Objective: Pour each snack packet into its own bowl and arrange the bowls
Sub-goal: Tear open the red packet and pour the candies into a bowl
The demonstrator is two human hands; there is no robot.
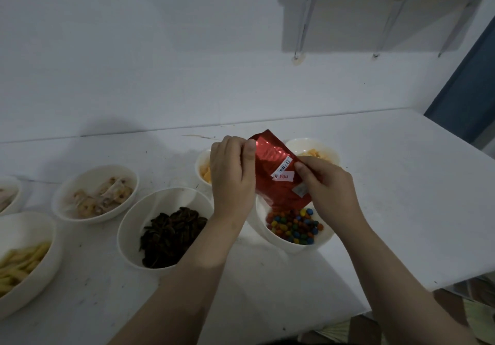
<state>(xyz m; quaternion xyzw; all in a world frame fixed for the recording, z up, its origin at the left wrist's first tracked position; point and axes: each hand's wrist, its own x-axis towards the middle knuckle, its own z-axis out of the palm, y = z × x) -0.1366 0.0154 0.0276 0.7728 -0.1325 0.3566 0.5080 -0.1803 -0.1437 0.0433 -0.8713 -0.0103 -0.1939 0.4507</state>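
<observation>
Centre frame: left hand (232,173) and right hand (325,183) grip an upended red packet (278,175) over the bowl (286,245) of coloured candies (293,226).

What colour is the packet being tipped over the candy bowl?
Shiny red packet, with a white label; the head view shows it.
</observation>
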